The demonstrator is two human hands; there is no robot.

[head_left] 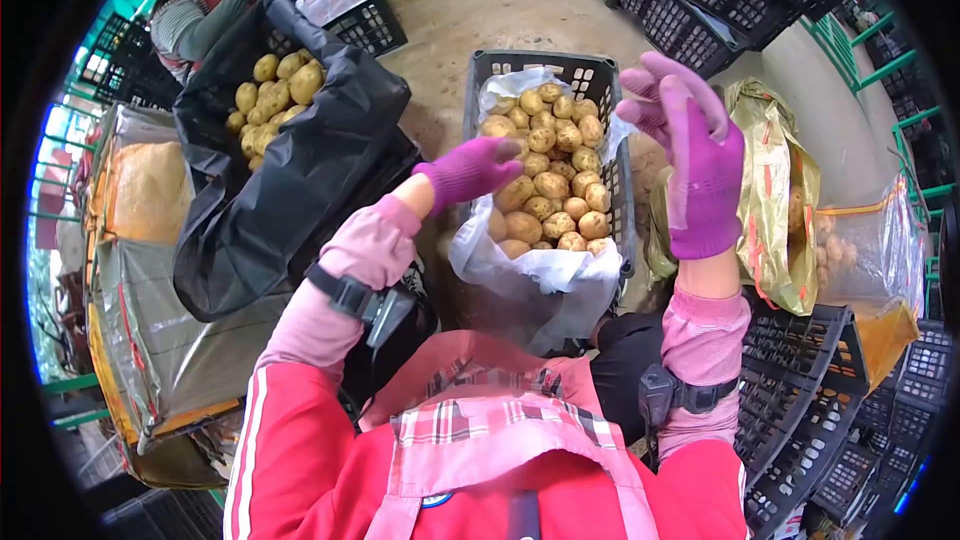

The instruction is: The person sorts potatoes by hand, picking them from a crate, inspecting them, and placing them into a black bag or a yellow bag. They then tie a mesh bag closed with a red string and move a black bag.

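Observation:
A black plastic crate (628,230) lined with a thin white sheet (535,282) stands in front of me, filled with potatoes (545,175). My left hand (472,172), in a purple glove, is over the crate's left side, close to the potatoes; its fingers point right and what they may hold is hard to make out. Raised beside the crate's right edge is my right hand (688,145), also gloved in purple, its fingers apart and nothing in it. More potatoes (270,105) lie in a black bag (290,200) at the left.
Another person (205,15) works at the upper left by a crate (375,25). Stacked black crates (690,5) stand at the upper right. A yellow-green sack (775,190) and a clear bag (870,250) are on the right, wrapped bales (150,270) on the left.

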